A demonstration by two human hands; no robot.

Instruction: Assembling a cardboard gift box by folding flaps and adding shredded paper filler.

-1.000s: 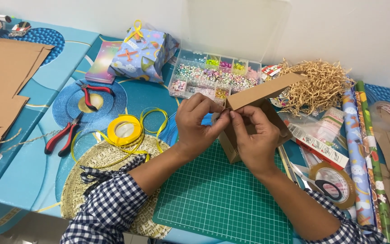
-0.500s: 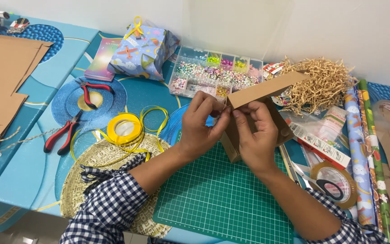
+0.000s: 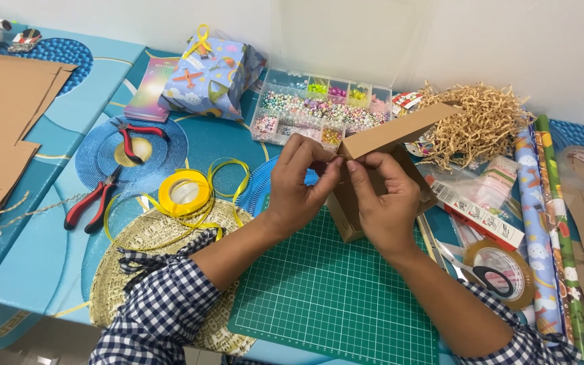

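My left hand point(image 3: 300, 182) and my right hand point(image 3: 385, 197) meet over a green cutting mat point(image 3: 336, 297). Their fingertips pinch together at the corner of an open brown cardboard box point(image 3: 346, 211), whose lid point(image 3: 397, 130) tilts up to the right. What sits between the fingertips is too small to tell. The right hand covers much of the box's opening. Both sleeves are blue-and-white check.
A clear bead organiser point(image 3: 319, 111) lies behind the box, with shredded paper point(image 3: 481, 122) to its right. A wrapped gift point(image 3: 211, 74), yellow ribbon spool point(image 3: 184, 192), red pliers point(image 3: 92, 203), wrapping-paper rolls point(image 3: 542, 223), tape roll point(image 3: 498, 270) and cardboard sheets point(image 3: 1, 135) surround the mat.
Both hands stay pinched at the box corner, with only slight finger shifts. The box and lid have not visibly moved.
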